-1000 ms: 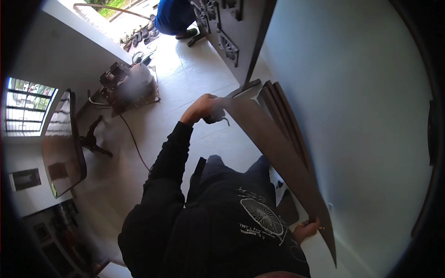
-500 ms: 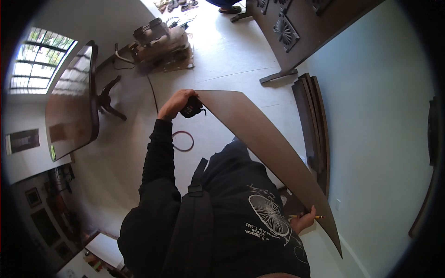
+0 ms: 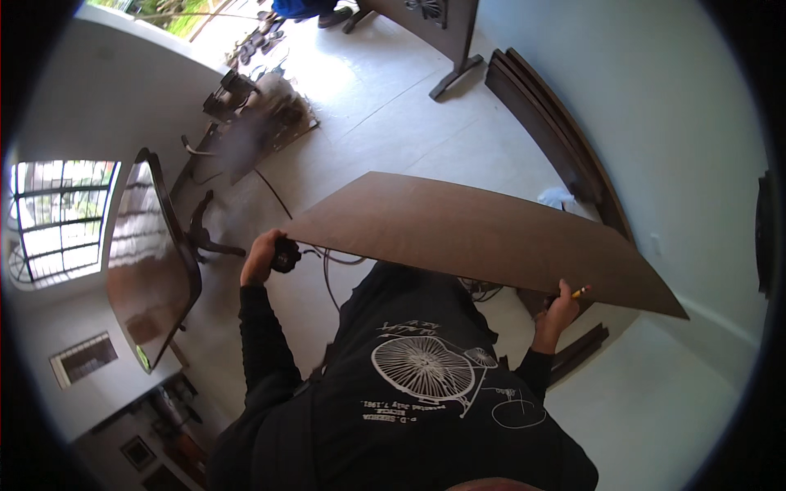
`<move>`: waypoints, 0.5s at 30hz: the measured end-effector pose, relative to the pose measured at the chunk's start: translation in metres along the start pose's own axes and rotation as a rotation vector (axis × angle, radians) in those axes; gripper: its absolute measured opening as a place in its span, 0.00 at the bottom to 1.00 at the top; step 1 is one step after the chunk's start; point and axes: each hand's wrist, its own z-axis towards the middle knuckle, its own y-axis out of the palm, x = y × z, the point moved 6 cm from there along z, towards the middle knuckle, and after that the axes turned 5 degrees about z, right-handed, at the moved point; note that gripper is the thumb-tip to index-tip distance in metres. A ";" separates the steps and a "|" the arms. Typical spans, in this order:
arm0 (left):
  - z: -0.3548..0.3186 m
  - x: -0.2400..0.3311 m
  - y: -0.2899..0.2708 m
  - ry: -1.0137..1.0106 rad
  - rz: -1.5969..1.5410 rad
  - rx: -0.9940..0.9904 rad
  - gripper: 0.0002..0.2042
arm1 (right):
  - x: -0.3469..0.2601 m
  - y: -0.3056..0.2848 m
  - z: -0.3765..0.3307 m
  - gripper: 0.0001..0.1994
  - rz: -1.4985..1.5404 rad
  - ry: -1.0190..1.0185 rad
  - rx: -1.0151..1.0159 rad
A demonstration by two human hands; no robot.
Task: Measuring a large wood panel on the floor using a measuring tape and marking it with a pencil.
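Note:
A long, thin brown board (image 3: 458,233) stretches across in front of my body, held at both ends. My left hand (image 3: 260,258) is closed at its left corner and also holds a black tape measure (image 3: 286,255) just below that corner. Toward the other end, my right hand (image 3: 558,311) grips the near edge, thumb on the upper face. A yellow pencil (image 3: 580,291) sticks out from the same hand. The fingers under the board are partly hidden.
Long dark planks (image 3: 557,135) stand along the right wall. A glossy-topped table (image 3: 151,270) is at the left, and a compressor-like machine (image 3: 266,102) stands farther off. A person in blue (image 3: 296,8) is near a dark wooden panel on feet (image 3: 450,33). A hose (image 3: 274,195) crosses the floor.
The board has swung from a steep slant to lie more nearly across my view. My left hand is lower and farther left, my right hand higher. The surroundings have turned in view.

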 end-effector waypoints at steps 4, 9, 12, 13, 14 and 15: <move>-0.029 -0.025 0.009 0.054 -0.018 -0.009 0.19 | 0.027 -0.018 0.004 0.16 0.030 0.069 0.004; -0.051 -0.049 0.014 0.052 0.031 0.002 0.20 | 0.051 -0.043 0.009 0.15 -0.001 0.022 0.010; -0.050 -0.055 0.010 -0.044 0.015 0.017 0.19 | 0.064 -0.059 0.003 0.16 -0.070 0.084 0.056; -0.045 -0.049 0.003 -0.051 0.043 0.053 0.19 | 0.070 -0.060 0.000 0.16 -0.068 0.085 0.116; -0.043 -0.046 0.000 -0.053 0.072 0.046 0.19 | 0.073 -0.060 -0.002 0.16 -0.097 0.128 0.082; -0.040 -0.044 0.001 0.033 0.086 0.014 0.19 | 0.080 -0.059 -0.005 0.15 -0.049 0.159 0.081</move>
